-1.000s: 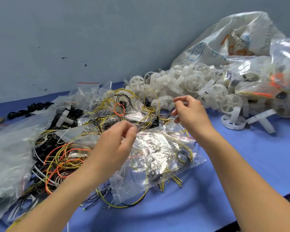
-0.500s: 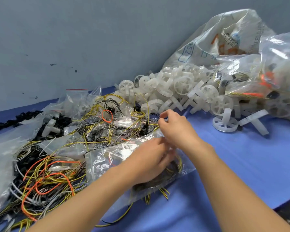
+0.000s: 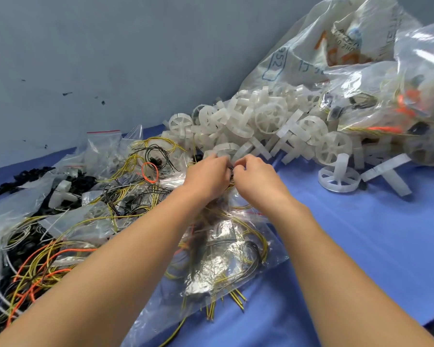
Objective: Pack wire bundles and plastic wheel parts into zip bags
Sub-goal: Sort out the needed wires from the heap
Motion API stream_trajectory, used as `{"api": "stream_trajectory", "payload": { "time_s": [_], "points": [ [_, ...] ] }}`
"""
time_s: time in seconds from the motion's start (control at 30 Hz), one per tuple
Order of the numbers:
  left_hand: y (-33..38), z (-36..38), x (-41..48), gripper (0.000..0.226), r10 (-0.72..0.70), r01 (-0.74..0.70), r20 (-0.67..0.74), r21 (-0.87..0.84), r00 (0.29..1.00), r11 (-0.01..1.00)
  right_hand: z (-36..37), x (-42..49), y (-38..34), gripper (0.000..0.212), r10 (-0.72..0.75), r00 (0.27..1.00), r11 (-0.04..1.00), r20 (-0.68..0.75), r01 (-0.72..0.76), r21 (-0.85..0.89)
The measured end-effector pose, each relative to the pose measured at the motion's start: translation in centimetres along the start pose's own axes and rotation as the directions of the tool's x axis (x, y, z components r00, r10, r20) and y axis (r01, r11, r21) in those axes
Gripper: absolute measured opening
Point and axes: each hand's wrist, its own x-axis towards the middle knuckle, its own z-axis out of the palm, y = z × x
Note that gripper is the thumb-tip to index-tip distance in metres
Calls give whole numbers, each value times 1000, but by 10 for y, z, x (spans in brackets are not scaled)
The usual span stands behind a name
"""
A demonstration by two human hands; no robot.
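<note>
Bag [image 3: 226, 249] of wires lies on the blue table [image 3: 361, 246] just below my fingers, its long axis running from my knuckles back toward me, its mouth at the far end under both hands. My left hand [image 3: 207, 175] and right hand [image 3: 257, 177] meet there with fingers curled; they seem to pinch the bag's top edge, though I cannot tell exactly what each grips. Yellow and black wire ends [image 3: 226, 300] stick out at the near end. Just beyond my fingertips sits a heap of white plastic wheels [image 3: 261, 121], too many to count. One wheel [image 3: 338, 177] lies apart to the right. The big sack [image 3: 336, 46] behind reads "952"; its other print is unclear. Loose wires [image 3: 48, 259] sprawl left of my left hand.
</note>
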Motion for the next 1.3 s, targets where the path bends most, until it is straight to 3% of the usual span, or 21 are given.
{"api": "stream_trajectory", "payload": {
  "time_s": [0.07, 0.17, 0.33, 0.53, 0.63, 0.7, 0.8, 0.97, 1.07, 1.13, 1.2, 1.3],
  "points": [
    [-1, 1, 9, 30, -125, 116, 58, 150, 990, 982, 0, 0, 0, 36, -4, 1000, 1000, -8, 4, -8],
    [-5, 2, 20, 31, -209, 191, 144, 128, 967, 973, 2, 0, -3, 36, -8, 1000, 1000, -27, 8, -7],
    [-4, 2, 31, 34, -132, 98, 305, 123, 943, 988, 4, 0, -6, 35, -5, 999, 1000, -32, 5, 10],
    [-11, 11, 27, 36, -90, 50, 301, 136, 949, 989, -1, -2, -8, 34, 11, 998, 999, -62, -8, 46],
    [-10, 7, 30, 30, -78, 62, 319, 59, 945, 996, 1, -4, -12, 34, 8, 998, 999, -55, -7, 31],
    [-11, 4, 27, 14, -89, 109, 257, -66, 962, 992, 3, -4, -13, 34, 8, 999, 999, -52, -6, 41],
    [-18, -4, 9, 26, -137, 160, 88, -358, 987, 920, 4, -4, -17, 33, 0, 996, 998, -88, 6, 65],
    [-25, -28, -23, 32, -135, 90, -33, -591, 990, 801, 13, -9, -23, 35, -97, 987, 992, -127, 106, 66],
    [-24, -47, -44, 28, -103, -26, -133, -728, 986, 685, 18, -11, -22, 47, -127, 981, 988, -145, 138, 65],
    [-25, -61, -60, 25, -51, -116, -201, -737, 978, 666, 19, -15, -25, 62, -185, 962, 974, -200, 207, 95],
    [-31, -75, -79, 22, 2, -194, -275, -674, 961, 713, 21, -24, -32, 70, -331, 905, 929, -265, 363, 79],
    [-49, -97, -110, 21, -5, -208, -326, -615, 945, 760, 30, -38, -47, 53, -557, 791, 821, -253, 570, -26]
  ]
}}
